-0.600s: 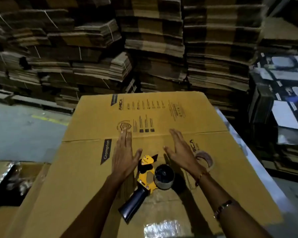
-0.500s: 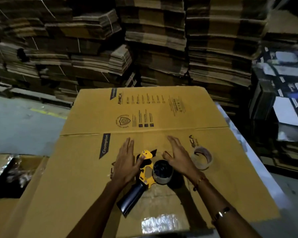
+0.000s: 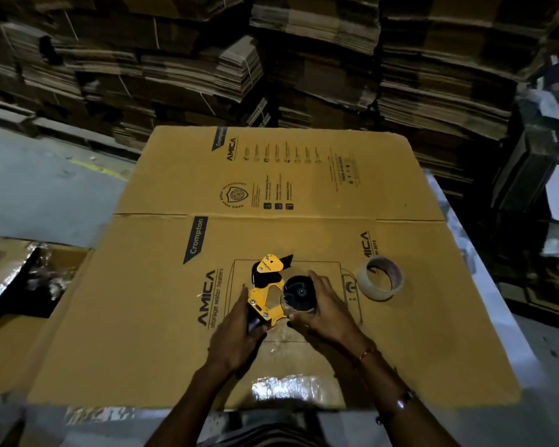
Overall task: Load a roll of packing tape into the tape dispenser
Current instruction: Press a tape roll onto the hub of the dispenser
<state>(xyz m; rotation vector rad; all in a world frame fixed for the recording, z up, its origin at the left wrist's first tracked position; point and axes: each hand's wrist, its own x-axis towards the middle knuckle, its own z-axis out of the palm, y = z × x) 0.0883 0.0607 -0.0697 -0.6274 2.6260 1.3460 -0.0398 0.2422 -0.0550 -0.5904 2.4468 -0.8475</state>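
The left hand (image 3: pixel 238 333) is closed around the black handle of the dispenser (image 3: pixel 267 293), which lies on its side on the flat cardboard (image 3: pixel 304 175). Only a small dark part of the handle shows between the fingers. The right hand (image 3: pixel 320 312) is curved around the spool (image 3: pixel 299 293), with the thumb on the near side and the fingers on the far side. A thin brown ring sits on the spool; I judge it to be an empty core, but the picture is too dim to be sure. I cannot tell if the right hand already grips it firmly or only touches it.

The roll (image 3: pixel 380 278) of clear tape lies flat on the cardboard, to the right of the dispenser and apart from both hands. Nothing touches it, so it is not yet loaded.

The step in hand seems to be the preparing of the dispenser: one hand keeps it steady while the other works at the spool, probably to take off the old core. The next move calls for a firm hold on the handle, so the body does not turn, and a straight pull up along the axis of the spool. After this the right hand must go to the roll, and the loose end of the tape must face the correct way, toward the yellow front plate and the blade.
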